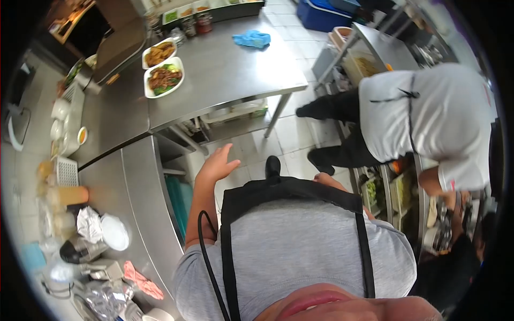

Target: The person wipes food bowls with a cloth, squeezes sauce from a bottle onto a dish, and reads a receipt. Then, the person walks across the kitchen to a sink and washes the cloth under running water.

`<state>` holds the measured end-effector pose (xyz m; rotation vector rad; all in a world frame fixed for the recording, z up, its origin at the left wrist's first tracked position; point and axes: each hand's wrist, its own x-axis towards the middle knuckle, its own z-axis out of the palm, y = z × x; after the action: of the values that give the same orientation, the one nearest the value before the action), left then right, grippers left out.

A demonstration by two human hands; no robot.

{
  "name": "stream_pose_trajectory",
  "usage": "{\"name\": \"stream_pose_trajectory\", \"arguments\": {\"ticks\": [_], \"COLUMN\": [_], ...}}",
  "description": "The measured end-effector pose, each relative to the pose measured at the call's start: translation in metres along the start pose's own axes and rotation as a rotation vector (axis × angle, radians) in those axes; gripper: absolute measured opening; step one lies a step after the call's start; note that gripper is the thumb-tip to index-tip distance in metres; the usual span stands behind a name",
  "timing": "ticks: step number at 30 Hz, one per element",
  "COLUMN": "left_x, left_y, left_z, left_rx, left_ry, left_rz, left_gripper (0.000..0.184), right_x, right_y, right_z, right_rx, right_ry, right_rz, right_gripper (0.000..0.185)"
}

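My left hand point(217, 163) is held out in front of the steel counter, its thumb apart from the fingers and nothing in it. Beyond it on the steel table point(225, 69) are two white dishes: one with meat and green vegetables point(164, 79), the other with golden-brown food point(159, 54). At my right side, my right hand point(330, 181) is partly hidden behind the black apron point(292, 190). I cannot make out its fingers well, and no object shows in it.
A blue cloth point(251, 38) lies on the table. To the right, a person in a white top point(428, 112) bends over shelves with food containers point(369, 190). Jugs point(69, 195), foil point(88, 223) and a pink cloth point(142, 280) sit on the left counter point(139, 182).
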<state>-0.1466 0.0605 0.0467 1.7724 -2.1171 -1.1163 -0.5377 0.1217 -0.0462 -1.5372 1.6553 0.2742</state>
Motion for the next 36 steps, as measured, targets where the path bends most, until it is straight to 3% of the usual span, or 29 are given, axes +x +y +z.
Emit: {"name": "stream_pose_trajectory", "arguments": {"ticks": [2, 4, 6, 7, 8, 9, 10, 12, 13, 16, 17, 22, 24, 26, 27, 30, 32, 36], "left_x": [0.004, 0.017, 0.035, 0.042, 0.050, 0.058, 0.066, 0.079, 0.084, 0.099, 0.102, 0.139, 0.156, 0.172, 0.185, 0.223, 0.251, 0.304], "left_y": [0.004, 0.007, -0.003, 0.005, 0.009, 0.012, 0.015, 0.017, 0.018, 0.006, 0.002, -0.030, -0.027, -0.024, -0.024, -0.030, -0.028, -0.010], "left_z": [-0.012, -0.021, -0.023, -0.028, -0.032, -0.035, -0.037, -0.036, -0.036, -0.034, -0.034, -0.051, -0.071, -0.091, -0.100, -0.119, -0.126, -0.122], "left_rx": [-0.028, -0.040, -0.030, -0.061, -0.058, -0.058, -0.059, -0.108, -0.150, -0.254, -0.238, -0.379, -0.677, -0.678, -0.678, -0.775, -0.805, -0.782], "left_ry": [0.010, 0.061, 0.143, 0.158, 0.170, 0.182, 0.194, 0.225, 0.220, 0.209, 0.215, 0.106, -0.077, -0.201, -0.272, -0.279, -0.281, -0.228], "left_rz": [-0.120, -0.177, -0.174, -0.222, -0.216, -0.211, -0.205, -0.169, -0.152, -0.055, -0.085, -0.146, -0.185, -0.146, -0.118, -0.187, -0.202, -0.152], "left_gripper": [0.059, 0.059, 0.061, 0.060, 0.060, 0.060, 0.059, 0.056, 0.056, 0.052, 0.051, 0.045, 0.043, 0.041, 0.040, 0.038, 0.034, 0.028], "right_x": [0.021, 0.047, 0.121, 0.141, 0.140, 0.152, 0.159, 0.157, 0.189, 0.225, 0.260, 0.305, 0.306, 0.321, 0.315, 0.286, 0.258, 0.237], "right_y": [-0.021, -0.031, -0.013, -0.013, -0.036, -0.051, -0.071, -0.126, -0.138, -0.211, -0.231, -0.306, -0.308, -0.306, -0.303, -0.286, -0.268, -0.225], "right_z": [-0.027, -0.055, -0.078, -0.101, -0.131, -0.161, -0.188, -0.241, -0.253, -0.294, -0.296, -0.295, -0.274, -0.257, -0.255, -0.241, -0.230, -0.213], "right_rx": [0.072, -0.048, 0.035, 0.136, 0.297, 0.301, 0.417, 0.321, 0.477, 0.210, 0.257, -0.241, -0.354, -0.371, -0.356, -0.280, -0.229, -0.188], "right_ry": [-0.051, 0.022, -0.103, -0.084, -0.042, -0.014, 0.008, 0.199, 0.195, 0.396, 0.398, 0.680, 0.824, 0.961, 0.899, 0.816, 0.930, 1.110], "right_rz": [-0.025, -0.145, -0.123, -0.225, -0.217, -0.383, -0.413, -0.455, -0.527, -0.864, -0.966, -0.494, -0.455, -0.503, -0.545, -0.621, -0.688, -0.433], "right_gripper": [0.033, 0.032, 0.031, 0.031, 0.028, 0.027, 0.026, 0.026, 0.024, 0.024, 0.025, 0.046, 0.046, 0.040, 0.036, 0.025, 0.025, 0.025]}}
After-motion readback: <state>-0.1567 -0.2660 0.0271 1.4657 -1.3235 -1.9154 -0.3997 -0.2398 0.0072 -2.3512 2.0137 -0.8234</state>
